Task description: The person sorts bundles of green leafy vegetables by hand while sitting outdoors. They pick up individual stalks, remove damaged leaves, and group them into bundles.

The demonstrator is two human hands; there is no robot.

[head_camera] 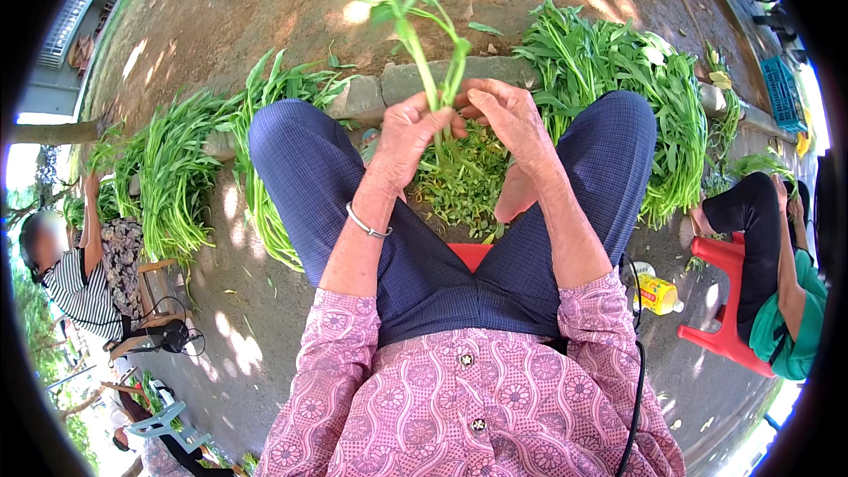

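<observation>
A few leafy green stems, apparently water spinach (419,56), stand upright between the thumb and fingers of my left hand (405,139). Their leafy tops point away from me and look slightly blurred. My right hand (509,118) is close against the stems' right side with bent fingers; whether it pinches them is unclear. Below both hands, a pile of short trimmed leaves and stem pieces (464,195) covers the ground between my feet. A large heap of long-stemmed greens (616,73) lies beyond my right knee, and another bunch (265,212) lies beside my left knee.
Stone curb blocks (457,76) run across in front. More greens (172,172) lie at left, near a seated person (86,271). At right, another person sits on a red plastic stool (719,291). A yellow-labelled bottle (657,295) lies by my right hip. A blue crate (782,93) stands far right.
</observation>
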